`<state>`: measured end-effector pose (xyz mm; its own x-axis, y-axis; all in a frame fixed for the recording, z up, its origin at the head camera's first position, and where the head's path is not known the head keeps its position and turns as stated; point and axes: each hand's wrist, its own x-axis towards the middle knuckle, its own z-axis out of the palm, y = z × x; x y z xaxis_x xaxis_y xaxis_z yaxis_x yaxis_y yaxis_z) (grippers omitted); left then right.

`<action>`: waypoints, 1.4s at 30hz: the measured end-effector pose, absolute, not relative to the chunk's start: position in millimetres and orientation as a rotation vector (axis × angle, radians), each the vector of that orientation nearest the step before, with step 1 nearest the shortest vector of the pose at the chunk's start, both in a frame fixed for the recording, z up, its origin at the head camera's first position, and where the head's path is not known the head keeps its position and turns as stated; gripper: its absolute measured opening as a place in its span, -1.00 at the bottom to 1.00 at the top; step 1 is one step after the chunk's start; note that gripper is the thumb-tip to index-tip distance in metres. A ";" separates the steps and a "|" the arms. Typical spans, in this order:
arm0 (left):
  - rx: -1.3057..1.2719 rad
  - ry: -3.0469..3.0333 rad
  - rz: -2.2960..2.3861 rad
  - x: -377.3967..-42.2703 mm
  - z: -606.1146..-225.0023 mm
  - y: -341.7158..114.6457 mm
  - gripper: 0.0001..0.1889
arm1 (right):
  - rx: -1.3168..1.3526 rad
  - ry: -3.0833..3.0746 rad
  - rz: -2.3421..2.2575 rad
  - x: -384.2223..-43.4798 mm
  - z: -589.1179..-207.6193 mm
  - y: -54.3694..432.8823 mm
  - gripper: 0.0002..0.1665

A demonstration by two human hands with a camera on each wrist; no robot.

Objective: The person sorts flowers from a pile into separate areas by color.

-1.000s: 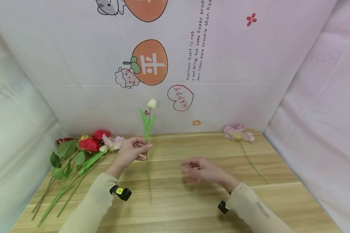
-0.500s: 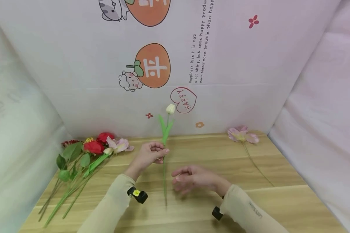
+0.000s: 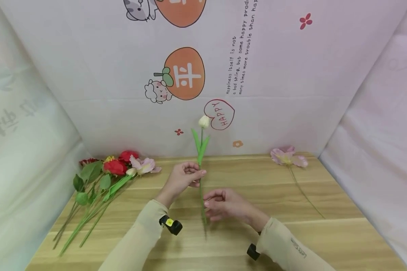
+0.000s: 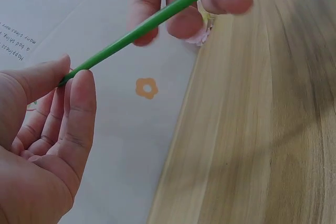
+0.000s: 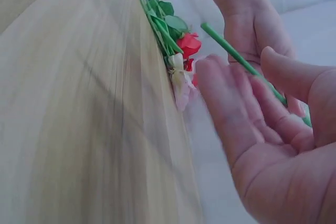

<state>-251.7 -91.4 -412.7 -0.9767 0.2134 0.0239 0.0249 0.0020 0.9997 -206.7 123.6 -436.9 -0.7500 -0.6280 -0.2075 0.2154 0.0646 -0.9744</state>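
Note:
A white artificial tulip [image 3: 204,121] with green leaves stands nearly upright at the middle of the head view. My left hand [image 3: 181,181] pinches its stem just below the leaves, between thumb and fingertips. Lower down, my right hand [image 3: 231,205] is beside the stem with its fingers loosely bent. In the right wrist view the green stem [image 5: 231,51] passes behind the parted thumb and fingers, which are not closed on it. From the left wrist, the stem [image 4: 152,22] runs from the pinching fingertips across the other hand's fingers.
A bunch of flowers with red roses [image 3: 115,167] lies on the left of the wooden table [image 3: 257,241]. One pale pink flower [image 3: 287,157] lies at the right back. White printed cloth [image 3: 274,75] walls the back and sides.
My left hand has carried the tulip rightward to the middle. My right hand has come left, close to the lower stem. Flowers on the table keep their places as the head view shifts.

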 end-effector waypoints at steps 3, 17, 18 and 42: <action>0.249 2.103 2.138 -252.2 -411.0 -88.2 -0.69 | -0.410 1.801 -1.730 -206.2 -433.6 122.1 -0.45; 0.317 2.065 2.081 -248.2 -409.9 -83.8 -0.74 | -0.403 1.968 -1.734 -203.2 -429.8 127.4 -0.58; 0.323 2.063 2.072 -247.4 -409.8 -84.3 -0.72 | -0.402 1.971 -1.736 -203.7 -429.8 128.2 -0.58; 0.354 2.081 2.087 -242.2 -413.0 -71.9 -0.75 | -0.355 1.989 -1.737 -206.2 -429.7 141.2 -0.57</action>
<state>-242.2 -71.9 -413.0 -0.9568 0.2871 0.0453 0.0445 -0.0092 0.9990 -206.2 141.2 -429.7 -0.8547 -0.4872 -0.1793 0.1119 0.1643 -0.9800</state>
